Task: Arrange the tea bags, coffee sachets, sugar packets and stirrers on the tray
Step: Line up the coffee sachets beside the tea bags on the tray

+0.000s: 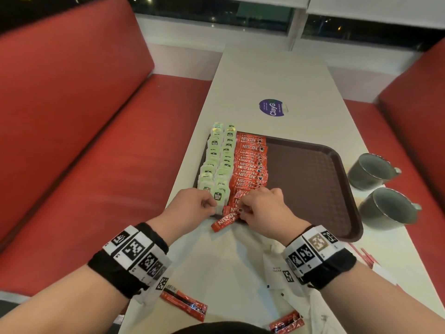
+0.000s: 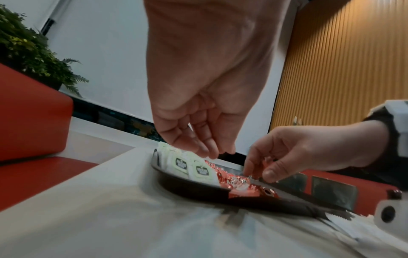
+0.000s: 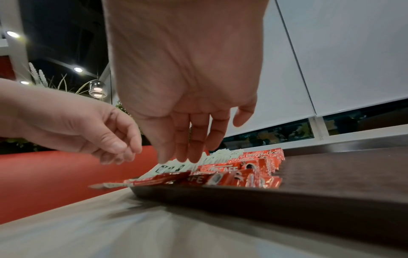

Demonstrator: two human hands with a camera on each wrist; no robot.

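Risk of knocking the coffee sachet (image 1: 225,221) overhanging the tray's (image 1: 313,179) near rim off onto the table, with right hand (image 1: 261,208) fingers loosely extended onto the red row, pinching nothing visible, left hand (image 1: 192,203) loosely curled, empty, beside the tea bags (image 1: 218,162)

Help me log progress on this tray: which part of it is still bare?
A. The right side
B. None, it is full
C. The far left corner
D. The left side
A: in the head view the tea bags and coffee sachets fill the left of the tray; its right side shows only bare brown surface.
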